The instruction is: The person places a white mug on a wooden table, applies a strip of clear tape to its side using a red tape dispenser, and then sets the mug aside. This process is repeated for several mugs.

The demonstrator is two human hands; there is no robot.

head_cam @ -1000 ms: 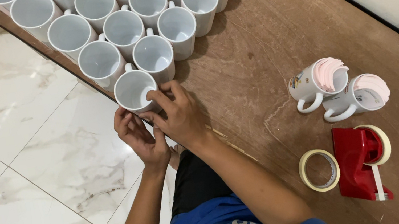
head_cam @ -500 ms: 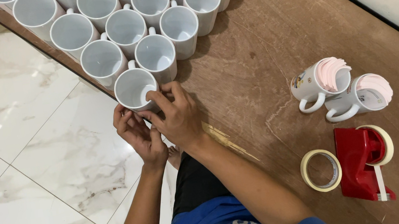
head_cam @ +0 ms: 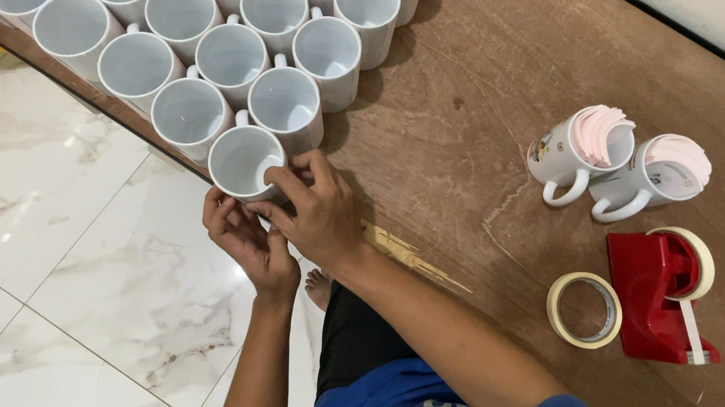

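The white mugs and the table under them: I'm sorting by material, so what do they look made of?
The white mugs look like glazed ceramic: smooth, evenly white walls with a faint sheen. The brown table looks like plywood or veneered board, matte, with visible grain and a splintered strip near its edge.

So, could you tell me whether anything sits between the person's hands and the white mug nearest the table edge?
Nothing visible does: the right hand and left hand already touch the white mug, fingers on its rim and side.
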